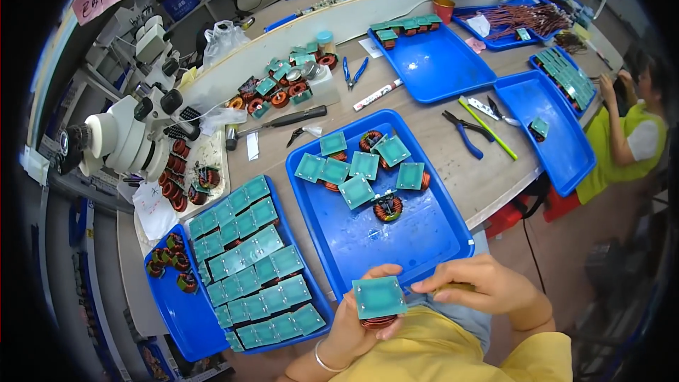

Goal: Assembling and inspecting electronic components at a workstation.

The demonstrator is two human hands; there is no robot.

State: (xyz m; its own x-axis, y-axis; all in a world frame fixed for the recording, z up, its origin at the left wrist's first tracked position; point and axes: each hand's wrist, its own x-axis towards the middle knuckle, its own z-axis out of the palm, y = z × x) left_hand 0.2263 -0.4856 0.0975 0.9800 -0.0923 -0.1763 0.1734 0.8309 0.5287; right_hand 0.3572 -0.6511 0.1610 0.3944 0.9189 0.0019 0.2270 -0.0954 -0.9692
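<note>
My left hand (348, 331) grips a copper-wound toroid coil with a square green circuit board (380, 298) on top, board side up. Close by on the right, my right hand (489, 284) is closed round a slim tool (453, 287); its thin tip points at the board's right edge, and its kind is mostly hidden by my fingers. Just beyond both hands lies a blue tray (424, 237). Several coils with green boards (364, 165) are grouped in its far half, and one coil (387, 208) shows its windings.
Left stands a tray packed with rows of green-board coils (247, 251), beside a smaller tray (173, 304) with bare coils. A microscope (117, 134) rises at far left. Pliers (463, 134), a marker (378, 95) and more trays lie beyond. A co-worker (629, 120) sits right.
</note>
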